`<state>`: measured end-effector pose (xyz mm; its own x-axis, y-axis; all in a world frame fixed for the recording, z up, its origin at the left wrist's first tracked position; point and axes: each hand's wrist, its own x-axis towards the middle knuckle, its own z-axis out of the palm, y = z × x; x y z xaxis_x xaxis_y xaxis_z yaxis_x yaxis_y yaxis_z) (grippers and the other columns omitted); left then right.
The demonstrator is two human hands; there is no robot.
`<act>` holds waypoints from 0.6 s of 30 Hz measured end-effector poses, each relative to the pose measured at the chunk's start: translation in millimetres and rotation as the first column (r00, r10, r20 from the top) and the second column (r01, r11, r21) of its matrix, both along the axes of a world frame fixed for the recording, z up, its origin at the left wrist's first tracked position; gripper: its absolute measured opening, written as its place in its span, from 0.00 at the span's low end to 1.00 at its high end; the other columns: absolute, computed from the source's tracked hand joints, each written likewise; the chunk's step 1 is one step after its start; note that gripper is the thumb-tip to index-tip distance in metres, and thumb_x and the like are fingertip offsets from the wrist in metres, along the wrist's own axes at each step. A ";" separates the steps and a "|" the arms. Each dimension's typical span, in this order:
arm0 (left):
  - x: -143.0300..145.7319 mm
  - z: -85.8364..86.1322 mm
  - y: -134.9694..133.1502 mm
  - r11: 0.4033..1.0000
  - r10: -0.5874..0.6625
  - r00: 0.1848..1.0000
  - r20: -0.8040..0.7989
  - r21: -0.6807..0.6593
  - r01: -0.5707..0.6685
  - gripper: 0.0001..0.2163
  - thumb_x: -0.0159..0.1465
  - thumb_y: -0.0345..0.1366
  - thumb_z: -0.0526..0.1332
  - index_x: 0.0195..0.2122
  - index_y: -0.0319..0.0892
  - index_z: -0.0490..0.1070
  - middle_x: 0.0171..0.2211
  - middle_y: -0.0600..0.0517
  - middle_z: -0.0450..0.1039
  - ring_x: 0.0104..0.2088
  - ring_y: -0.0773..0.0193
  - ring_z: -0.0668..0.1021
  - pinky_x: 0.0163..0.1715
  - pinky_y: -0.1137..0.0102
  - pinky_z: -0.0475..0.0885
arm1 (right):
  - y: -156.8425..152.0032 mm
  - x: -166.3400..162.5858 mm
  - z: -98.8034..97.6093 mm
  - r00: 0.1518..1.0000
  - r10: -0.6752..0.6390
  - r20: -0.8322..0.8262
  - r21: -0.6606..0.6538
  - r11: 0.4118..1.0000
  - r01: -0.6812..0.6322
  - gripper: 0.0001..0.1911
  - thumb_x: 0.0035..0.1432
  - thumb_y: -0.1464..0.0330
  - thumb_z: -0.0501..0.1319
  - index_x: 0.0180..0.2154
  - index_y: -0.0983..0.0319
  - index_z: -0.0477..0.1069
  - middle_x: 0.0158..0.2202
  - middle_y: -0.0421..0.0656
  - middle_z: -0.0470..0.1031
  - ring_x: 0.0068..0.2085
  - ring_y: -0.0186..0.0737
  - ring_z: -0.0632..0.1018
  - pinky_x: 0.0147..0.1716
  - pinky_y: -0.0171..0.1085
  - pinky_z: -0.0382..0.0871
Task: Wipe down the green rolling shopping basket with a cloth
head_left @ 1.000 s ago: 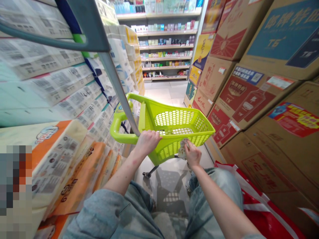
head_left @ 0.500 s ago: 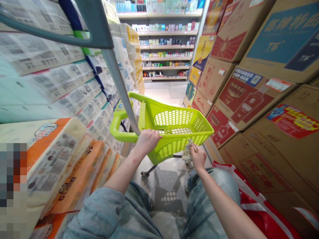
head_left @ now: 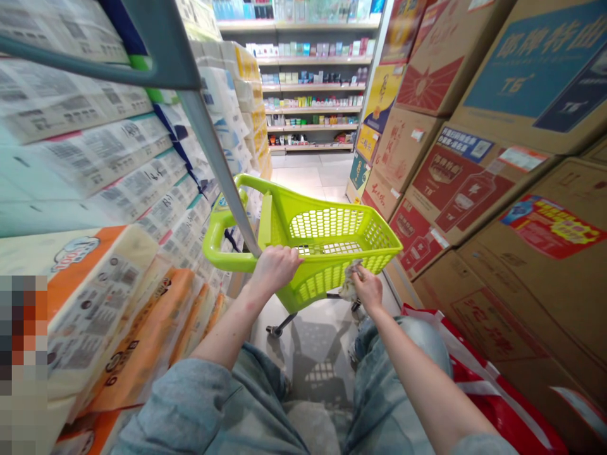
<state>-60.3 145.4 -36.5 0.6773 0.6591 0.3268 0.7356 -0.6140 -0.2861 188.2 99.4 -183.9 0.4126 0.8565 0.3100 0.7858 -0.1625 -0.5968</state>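
A lime-green shopping cart (head_left: 332,253) stands sideways in front of my knees, its handle end to the left. My left hand (head_left: 276,268) is closed over the near rim of its basket, beside the grey pole (head_left: 218,158). My right hand (head_left: 367,287) grips a crumpled, pale patterned cloth (head_left: 349,282) against the slotted near side of the basket. The cloth hangs below my fingers. Inside, the visible part of the basket shows only its slotted walls and floor.
Packs of tissue paper (head_left: 118,303) are stacked along the left. Cardboard cartons (head_left: 474,208) rise on the right, with a red bag (head_left: 488,385) on the floor by my right knee. Shelves of small goods (head_left: 315,110) stand at the aisle's far end.
The whole view has shifted slightly, so everything sits a little further left. My right hand and the cloth have moved slightly left and up along the basket side. My left hand stays on the rim.
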 end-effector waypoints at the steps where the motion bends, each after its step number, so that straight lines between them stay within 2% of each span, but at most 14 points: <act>1: -0.9 0.2 0.0 1.000 0.004 1.000 -0.001 0.004 -0.004 0.13 0.66 0.39 0.49 0.30 0.38 0.67 0.25 0.46 0.71 0.29 0.55 0.74 0.26 0.66 0.58 | -2.9 4.2 -1.2 0.999 0.023 -0.034 0.014 1.000 -0.022 0.14 0.56 0.64 0.53 0.38 0.59 0.76 0.34 0.44 0.79 0.33 0.37 0.75 0.29 0.31 0.58; 4: -3.2 0.3 -0.2 1.000 0.008 1.000 -0.002 0.010 -0.008 0.13 0.66 0.39 0.50 0.30 0.38 0.67 0.25 0.46 0.70 0.29 0.55 0.74 0.26 0.66 0.58 | -15.1 16.5 -9.3 0.994 -0.028 -0.103 0.006 1.000 0.029 0.17 0.54 0.62 0.53 0.39 0.59 0.77 0.38 0.45 0.79 0.36 0.41 0.76 0.32 0.32 0.62; 8: -3.8 -0.4 -0.4 1.000 0.013 1.000 0.000 0.012 -0.013 0.12 0.66 0.39 0.50 0.31 0.38 0.67 0.26 0.46 0.70 0.29 0.55 0.74 0.26 0.66 0.58 | -25.2 25.5 -16.8 0.949 -0.290 -0.122 -0.014 0.957 0.291 0.21 0.53 0.63 0.52 0.44 0.63 0.75 0.39 0.50 0.79 0.36 0.44 0.76 0.32 0.34 0.61; 10: -3.2 -0.4 -0.6 1.000 0.015 1.000 0.000 0.005 -0.015 0.12 0.66 0.39 0.50 0.31 0.38 0.67 0.26 0.46 0.70 0.29 0.55 0.74 0.27 0.66 0.58 | -23.1 24.9 -13.9 0.934 -0.339 -0.107 0.009 0.940 0.342 0.22 0.54 0.63 0.51 0.46 0.64 0.74 0.39 0.51 0.78 0.36 0.45 0.75 0.32 0.34 0.60; 14: -0.9 -0.2 -1.5 1.000 0.010 1.000 -0.003 -0.005 -0.010 0.13 0.66 0.39 0.49 0.31 0.38 0.67 0.26 0.46 0.70 0.29 0.56 0.74 0.26 0.66 0.57 | -10.2 17.0 -1.9 0.969 -0.242 -0.051 0.025 0.970 0.243 0.20 0.55 0.65 0.51 0.46 0.62 0.73 0.39 0.49 0.78 0.34 0.41 0.74 0.30 0.33 0.57; 18: 1.5 -0.5 -2.0 1.000 0.010 1.000 0.001 -0.012 -0.010 0.14 0.67 0.39 0.48 0.30 0.38 0.67 0.25 0.46 0.70 0.29 0.56 0.74 0.27 0.66 0.57 | 0.0 12.4 2.5 0.984 -0.171 0.048 -0.088 0.981 0.174 0.16 0.57 0.65 0.52 0.41 0.61 0.75 0.30 0.46 0.77 0.28 0.37 0.71 0.26 0.33 0.51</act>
